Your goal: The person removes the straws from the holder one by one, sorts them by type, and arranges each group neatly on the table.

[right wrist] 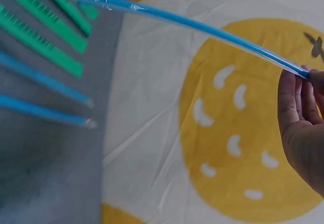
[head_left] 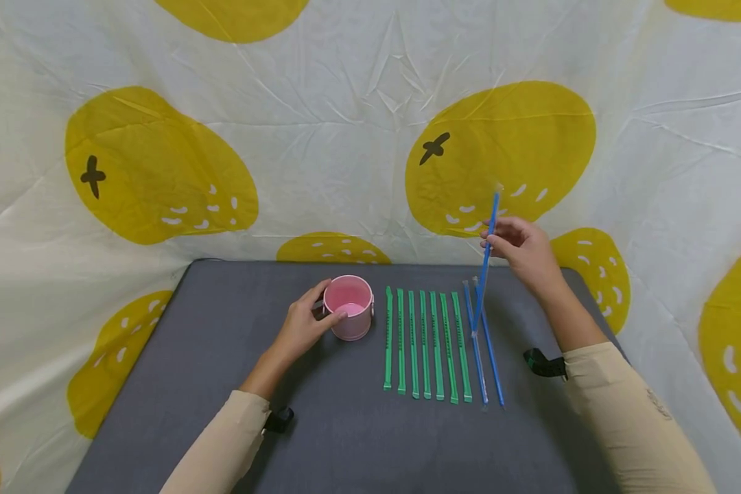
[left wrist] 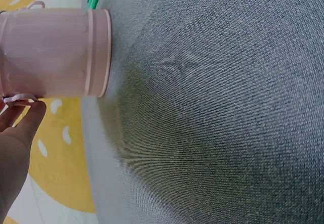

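Note:
In the head view my left hand (head_left: 304, 320) holds a small pink bucket (head_left: 353, 322) on the table, its thumb and fingers spread about the left side of the rim. The left wrist view shows fingertips at the handle joint of the bucket (left wrist: 50, 52). My right hand (head_left: 525, 254) pinches a blue straw (head_left: 486, 264) in a clear wrapper, raised and nearly upright above the table's right part. In the right wrist view the straw (right wrist: 202, 28) runs from thumb and fingers toward the table side. Two more wrapped blue straws (head_left: 492, 363) lie below it.
Several green wrapped straws (head_left: 425, 346) lie side by side, between the bucket and the blue ones. The dark grey table (head_left: 346, 439) ends at the back against a white cloth (head_left: 327, 171) with yellow fruit shapes. Dark wrist devices (head_left: 543, 363) sit by both sleeves.

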The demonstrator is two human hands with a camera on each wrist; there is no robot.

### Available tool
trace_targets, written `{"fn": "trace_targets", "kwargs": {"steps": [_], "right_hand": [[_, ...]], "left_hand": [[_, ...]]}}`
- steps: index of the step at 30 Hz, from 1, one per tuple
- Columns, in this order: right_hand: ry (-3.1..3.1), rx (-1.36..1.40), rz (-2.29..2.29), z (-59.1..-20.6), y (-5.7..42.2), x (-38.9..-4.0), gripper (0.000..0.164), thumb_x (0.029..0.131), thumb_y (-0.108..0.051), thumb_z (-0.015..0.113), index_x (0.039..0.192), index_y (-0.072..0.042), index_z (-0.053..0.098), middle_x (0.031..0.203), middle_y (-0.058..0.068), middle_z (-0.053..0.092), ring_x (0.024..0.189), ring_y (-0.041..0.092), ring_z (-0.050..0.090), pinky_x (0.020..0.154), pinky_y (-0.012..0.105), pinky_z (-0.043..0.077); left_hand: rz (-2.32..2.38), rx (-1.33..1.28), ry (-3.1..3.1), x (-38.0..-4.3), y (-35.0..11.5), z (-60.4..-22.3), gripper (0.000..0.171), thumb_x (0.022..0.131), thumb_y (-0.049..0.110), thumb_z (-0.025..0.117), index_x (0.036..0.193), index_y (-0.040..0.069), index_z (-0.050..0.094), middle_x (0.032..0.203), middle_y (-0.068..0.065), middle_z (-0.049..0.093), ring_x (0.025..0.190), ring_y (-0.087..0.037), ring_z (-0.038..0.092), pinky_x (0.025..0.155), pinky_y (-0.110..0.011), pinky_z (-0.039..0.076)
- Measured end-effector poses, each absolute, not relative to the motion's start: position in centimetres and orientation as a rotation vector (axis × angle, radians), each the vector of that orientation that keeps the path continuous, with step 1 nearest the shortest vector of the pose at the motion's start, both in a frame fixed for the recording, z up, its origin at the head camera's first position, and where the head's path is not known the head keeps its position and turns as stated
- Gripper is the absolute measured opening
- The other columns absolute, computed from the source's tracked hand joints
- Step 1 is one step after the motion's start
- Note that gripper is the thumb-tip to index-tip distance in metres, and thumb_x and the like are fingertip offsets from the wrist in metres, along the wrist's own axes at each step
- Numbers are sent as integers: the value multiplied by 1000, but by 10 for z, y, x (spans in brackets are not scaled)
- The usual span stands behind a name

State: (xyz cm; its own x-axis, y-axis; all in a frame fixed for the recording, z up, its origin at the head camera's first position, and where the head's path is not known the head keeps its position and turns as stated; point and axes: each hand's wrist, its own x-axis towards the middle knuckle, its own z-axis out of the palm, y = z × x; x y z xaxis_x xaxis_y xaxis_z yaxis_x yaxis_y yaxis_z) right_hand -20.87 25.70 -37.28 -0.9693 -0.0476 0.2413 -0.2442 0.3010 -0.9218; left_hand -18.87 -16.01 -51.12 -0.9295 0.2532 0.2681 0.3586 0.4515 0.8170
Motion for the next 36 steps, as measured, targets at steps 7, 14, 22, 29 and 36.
{"fn": "trace_targets", "kwargs": {"steps": [7, 14, 22, 29, 36], "right_hand": [[-2523, 163, 1617, -396, 288, -205, 43, 103, -15, 65, 139, 7, 57, 104, -12, 74, 90, -2, 72, 77, 15, 61], [-2695, 24, 1521, -429, 312, -205, 46, 104, -17, 63, 142, 9, 54, 123, 27, 70, 86, -7, 70, 75, 13, 60], [-2933, -113, 1272, -465, 327, -201, 51, 103, -31, 67, 137, 6, 60, 124, 28, 70, 82, 11, 76, 72, 18, 60], [-3032, -125, 1274, -495, 332, -198, 47, 102, -23, 68, 134, 11, 59, 117, 28, 72, 78, 20, 75, 73, 30, 63], [-3079, -117, 1319, -510, 331, -194, 38, 103, -10, 62, 129, 17, 57, 115, 34, 69, 78, 18, 73, 72, 30, 64]], "left_hand": [[-1508, -530, -2592, -189, -159, -512, 77, 87, 25, 86, 151, 2, 49, 145, -18, 60, 126, -33, 65, 101, -45, 58], [-1517, -537, -2577, -189, -159, -512, 77, 87, 23, 86, 150, -2, 49, 143, -21, 61, 125, -36, 65, 101, -46, 58], [-1490, -543, -2578, -190, -159, -513, 78, 86, 24, 87, 149, -2, 50, 144, -20, 60, 125, -36, 65, 100, -46, 58], [-1504, -524, -2593, -189, -161, -514, 79, 86, 25, 86, 151, 0, 49, 145, -19, 60, 126, -35, 65, 101, -46, 57], [-1511, -512, -2615, -188, -161, -513, 80, 87, 26, 86, 152, 0, 48, 147, -19, 59, 128, -35, 63, 103, -46, 57]]}}
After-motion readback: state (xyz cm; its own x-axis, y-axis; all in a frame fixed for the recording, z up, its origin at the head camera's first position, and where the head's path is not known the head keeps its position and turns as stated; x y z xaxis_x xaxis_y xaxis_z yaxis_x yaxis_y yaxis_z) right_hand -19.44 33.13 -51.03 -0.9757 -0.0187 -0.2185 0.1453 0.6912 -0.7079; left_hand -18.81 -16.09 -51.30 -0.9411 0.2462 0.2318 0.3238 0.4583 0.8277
